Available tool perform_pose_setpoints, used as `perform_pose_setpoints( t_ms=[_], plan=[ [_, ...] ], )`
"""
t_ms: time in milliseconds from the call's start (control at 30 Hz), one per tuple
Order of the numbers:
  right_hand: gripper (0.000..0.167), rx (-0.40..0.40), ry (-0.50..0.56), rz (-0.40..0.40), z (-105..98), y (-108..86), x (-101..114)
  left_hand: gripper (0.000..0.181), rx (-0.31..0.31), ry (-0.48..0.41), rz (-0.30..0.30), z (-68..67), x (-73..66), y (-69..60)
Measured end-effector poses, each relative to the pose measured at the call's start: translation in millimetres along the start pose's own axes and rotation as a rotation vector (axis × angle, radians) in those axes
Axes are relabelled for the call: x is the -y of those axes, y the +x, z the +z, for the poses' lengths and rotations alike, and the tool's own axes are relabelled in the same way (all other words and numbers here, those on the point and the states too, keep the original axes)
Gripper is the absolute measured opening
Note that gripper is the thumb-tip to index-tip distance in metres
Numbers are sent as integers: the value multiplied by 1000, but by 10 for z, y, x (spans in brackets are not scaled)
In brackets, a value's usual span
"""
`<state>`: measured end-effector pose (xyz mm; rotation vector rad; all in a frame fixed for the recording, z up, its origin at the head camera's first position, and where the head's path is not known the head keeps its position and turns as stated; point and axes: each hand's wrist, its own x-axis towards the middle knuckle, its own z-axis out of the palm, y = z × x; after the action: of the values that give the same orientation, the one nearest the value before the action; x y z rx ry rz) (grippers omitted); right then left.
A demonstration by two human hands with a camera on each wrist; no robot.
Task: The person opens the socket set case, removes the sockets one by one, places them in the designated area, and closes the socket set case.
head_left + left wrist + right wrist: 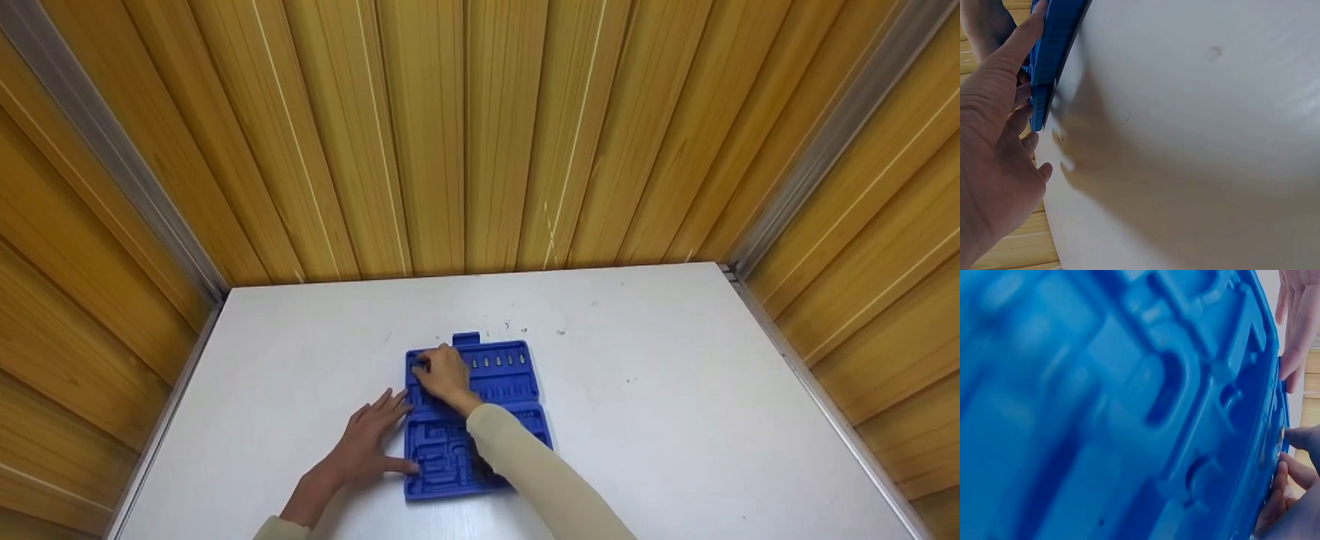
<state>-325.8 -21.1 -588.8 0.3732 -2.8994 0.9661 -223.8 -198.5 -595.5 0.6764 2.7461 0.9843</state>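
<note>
A blue plastic tool case [439, 493] lies unfolded on the white table, with moulded recesses in both halves. Several small metal bits [498, 361] stand in a row in its far half. My right hand [444, 373] reaches over the case to the far left corner, with thumb and fingertips pinched together at a small bit that they mostly hide. My left hand [364, 439] is beside the case's left edge, fingers spread, its thumb resting on the near half's rim. In the left wrist view the left thumb [1019, 45] lies along the blue case side [1055, 45].
The white table [675, 405] extends around the case and bears a few small dark marks. A blue latch flap [466, 339] sticks out from the far edge. Yellow wood-look panels [465, 150] rise behind the table and at both sides.
</note>
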Motion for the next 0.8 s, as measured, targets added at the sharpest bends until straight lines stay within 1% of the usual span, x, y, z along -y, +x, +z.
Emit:
perform_pose_setpoints(
  t_ms=[67, 133, 233, 367, 467, 533, 633, 800],
  plan=[
    [23, 5, -30, 4, 19, -2, 19, 102, 0, -9, 4, 13, 8, -10],
    [24, 33, -34, 17, 12, -3, 37, 102, 1, -10, 11, 21, 14, -7],
    [27, 105, -1, 53, -31, 15, 63, 102, 3, 0, 13, 18, 23, 6],
    [25, 153, 52, 70, -85, 50, 79, 101, 11, -1, -13, -4, 5, 22],
    [18, 169, 55, 68, -92, 56, 84, 100, 20, -14, -26, -10, -5, 23],
    [15, 183, 63, 69, -89, 55, 90, 100, 19, -14, -25, -12, 4, 18],
    [14, 189, 79, 65, -98, 56, 93, 100, 12, -1, -20, -10, 22, 16],
    [13, 217, 180, 87, -130, 68, 60, 101, -1, 28, -14, -8, 31, 35]
  ],
)
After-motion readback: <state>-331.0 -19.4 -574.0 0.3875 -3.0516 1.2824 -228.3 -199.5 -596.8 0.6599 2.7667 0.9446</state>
